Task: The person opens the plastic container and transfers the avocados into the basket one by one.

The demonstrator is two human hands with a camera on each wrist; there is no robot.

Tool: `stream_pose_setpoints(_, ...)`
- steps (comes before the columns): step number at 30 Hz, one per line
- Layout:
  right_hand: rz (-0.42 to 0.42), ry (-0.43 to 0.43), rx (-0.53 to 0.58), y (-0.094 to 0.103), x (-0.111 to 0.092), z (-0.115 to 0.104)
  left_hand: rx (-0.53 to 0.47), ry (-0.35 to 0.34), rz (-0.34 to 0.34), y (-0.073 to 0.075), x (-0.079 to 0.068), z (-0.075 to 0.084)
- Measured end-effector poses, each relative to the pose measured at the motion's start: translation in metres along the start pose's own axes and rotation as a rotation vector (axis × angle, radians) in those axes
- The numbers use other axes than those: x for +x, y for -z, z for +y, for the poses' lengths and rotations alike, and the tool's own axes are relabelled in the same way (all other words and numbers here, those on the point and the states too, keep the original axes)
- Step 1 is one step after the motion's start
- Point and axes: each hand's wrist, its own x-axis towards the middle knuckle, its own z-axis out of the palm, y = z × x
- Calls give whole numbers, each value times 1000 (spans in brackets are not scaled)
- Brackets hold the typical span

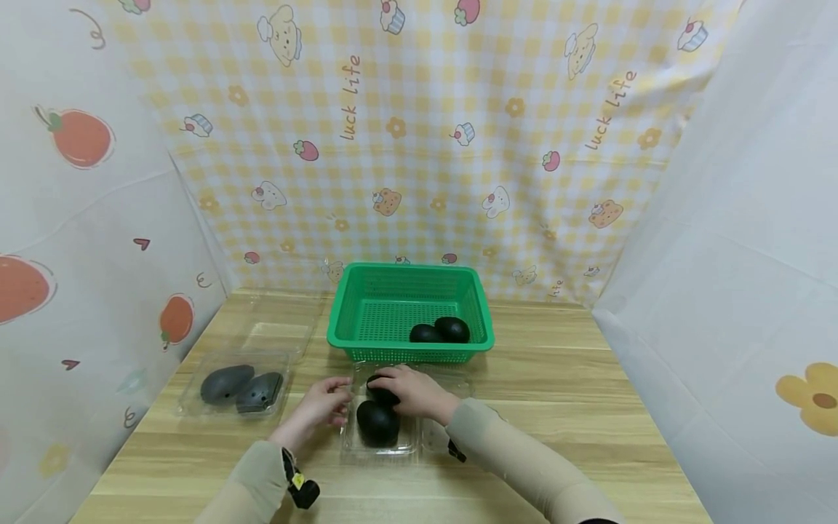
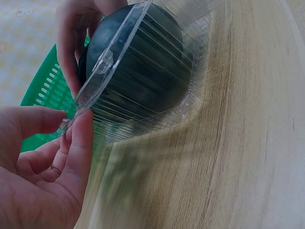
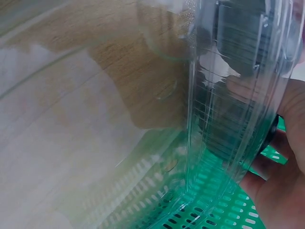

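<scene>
A clear plastic clamshell box (image 1: 380, 453) lies in front of the basket, its lid (image 1: 435, 438) folded open to the right. Inside sits a dark, smooth, egg-shaped avocado (image 1: 378, 423) at the near end. Behind it, my right hand (image 1: 419, 395) grips a second dark avocado (image 1: 382, 393) from above, in the far end of the box. At the box's left rim, my left hand (image 2: 52, 162) pinches the plastic edge between thumb and fingers. The right wrist view shows mostly the lid, with the right hand (image 3: 281, 181) partly hidden at its edge.
A green perforated basket (image 1: 409, 269) stands behind the box, holding two dark avocados (image 1: 452, 330). To the left, another clear clamshell box (image 1: 190, 399) holds two avocados (image 1: 225, 383) that look grey through the plastic. A patterned cloth hangs behind the wooden table (image 1: 556, 407).
</scene>
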Motion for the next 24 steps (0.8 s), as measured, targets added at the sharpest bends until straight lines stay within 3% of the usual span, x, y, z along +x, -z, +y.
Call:
stream_pose_setpoints(8,2,11,-5,0,0,0,-2,-8,-26,2,0,-1)
stream_pose_setpoints(24,39,38,18,11,-3,2,4,-2,-8,1,1,0)
